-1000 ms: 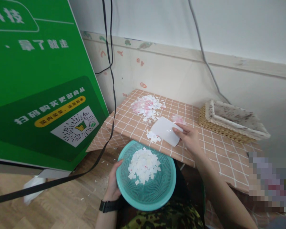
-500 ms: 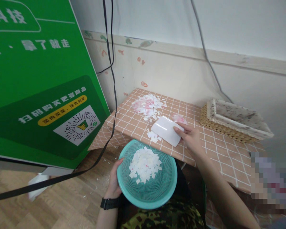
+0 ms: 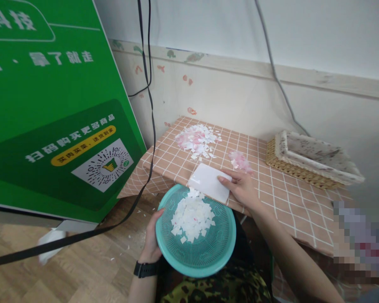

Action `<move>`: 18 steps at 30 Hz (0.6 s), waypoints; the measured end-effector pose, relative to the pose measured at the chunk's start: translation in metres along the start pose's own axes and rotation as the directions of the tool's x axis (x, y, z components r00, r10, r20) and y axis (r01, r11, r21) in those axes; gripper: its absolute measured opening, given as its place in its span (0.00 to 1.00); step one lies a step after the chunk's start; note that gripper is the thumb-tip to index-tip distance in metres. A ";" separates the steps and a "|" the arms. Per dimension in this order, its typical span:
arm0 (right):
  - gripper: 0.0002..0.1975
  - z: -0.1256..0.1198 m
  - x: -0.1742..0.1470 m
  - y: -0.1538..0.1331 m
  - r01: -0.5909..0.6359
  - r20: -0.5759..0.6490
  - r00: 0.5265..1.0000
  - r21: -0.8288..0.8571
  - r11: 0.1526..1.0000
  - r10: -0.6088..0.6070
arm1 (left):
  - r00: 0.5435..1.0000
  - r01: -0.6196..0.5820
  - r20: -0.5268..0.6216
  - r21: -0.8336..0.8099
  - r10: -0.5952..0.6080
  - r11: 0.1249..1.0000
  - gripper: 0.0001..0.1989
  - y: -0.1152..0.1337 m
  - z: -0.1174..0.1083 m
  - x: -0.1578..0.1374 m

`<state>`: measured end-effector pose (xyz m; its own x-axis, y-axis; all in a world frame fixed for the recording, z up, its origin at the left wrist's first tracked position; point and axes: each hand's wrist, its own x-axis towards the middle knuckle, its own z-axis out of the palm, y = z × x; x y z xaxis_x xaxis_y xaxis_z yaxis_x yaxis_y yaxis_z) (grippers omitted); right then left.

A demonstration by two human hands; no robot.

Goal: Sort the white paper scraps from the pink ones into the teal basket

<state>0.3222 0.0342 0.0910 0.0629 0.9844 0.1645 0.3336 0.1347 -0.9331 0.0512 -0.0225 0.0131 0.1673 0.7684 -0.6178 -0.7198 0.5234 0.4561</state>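
My left hand (image 3: 152, 235) grips the left rim of a round green plastic colander (image 3: 219, 252), held just under the table's front edge. White paper scraps (image 3: 192, 221) are heaped inside it. In my right hand (image 3: 240, 187) is a white, slightly curved scraper plate (image 3: 210, 181), pinched at its right end between thumb and fingers. The plate's lower edge lies at the table edge, above the colander's far rim. A few scraps there spill down to the heap. Further back on the table lies a pile of white and pink scraps (image 3: 197, 139), with a small pink clump (image 3: 240, 161) to its right.
A checked brown cloth covers the table (image 3: 290, 198). On its right stands a wicker basket (image 3: 303, 168) with a fabric liner. A green panel (image 3: 50, 126) rises at the left, and a black strap (image 3: 126, 219) hangs before it. Stray scraps dot the wooden floor (image 3: 113, 269).
My right hand has drawn the scraper plate toward me and left, to the table edge. The small group of scraps near it has moved over the edge into the colander. My left hand stays put.
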 end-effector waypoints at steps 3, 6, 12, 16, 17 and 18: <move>0.19 -0.009 0.002 0.000 -0.034 -0.054 0.998 0.055 0.998 0.037 | 1.000 -0.009 0.010 -0.006 0.010 1.000 0.09 0.000 0.000 -0.001; 0.25 -0.026 0.011 0.008 -0.065 -0.260 0.962 0.089 0.994 0.086 | 0.999 -0.030 0.015 -0.016 0.030 0.999 0.08 0.000 -0.001 -0.002; 0.24 -0.031 0.022 0.020 -0.072 -0.285 0.956 -0.019 0.997 0.063 | 1.000 -0.004 0.011 -0.015 0.004 1.000 0.09 -0.001 -0.003 0.001; 0.21 -0.024 0.018 0.018 -0.054 -0.220 0.974 -0.028 0.998 0.046 | 1.000 -0.017 -0.004 -0.021 0.017 1.000 0.09 0.001 -0.005 0.002; 0.21 -0.025 0.017 0.017 -0.057 -0.222 0.974 -0.012 0.998 0.053 | 1.000 -0.022 -0.009 -0.016 0.022 1.000 0.09 0.001 -0.005 0.001; 0.21 -0.026 0.015 0.017 -0.060 -0.231 0.971 0.007 0.998 0.060 | 1.000 -0.023 -0.011 -0.010 0.023 1.000 0.09 0.001 -0.005 0.001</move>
<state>0.3531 0.0486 0.0862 0.2984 0.9378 0.1773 0.3226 0.0758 -0.9435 0.0472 -0.0227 0.0102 0.1431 0.7764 -0.6138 -0.7302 0.5015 0.4640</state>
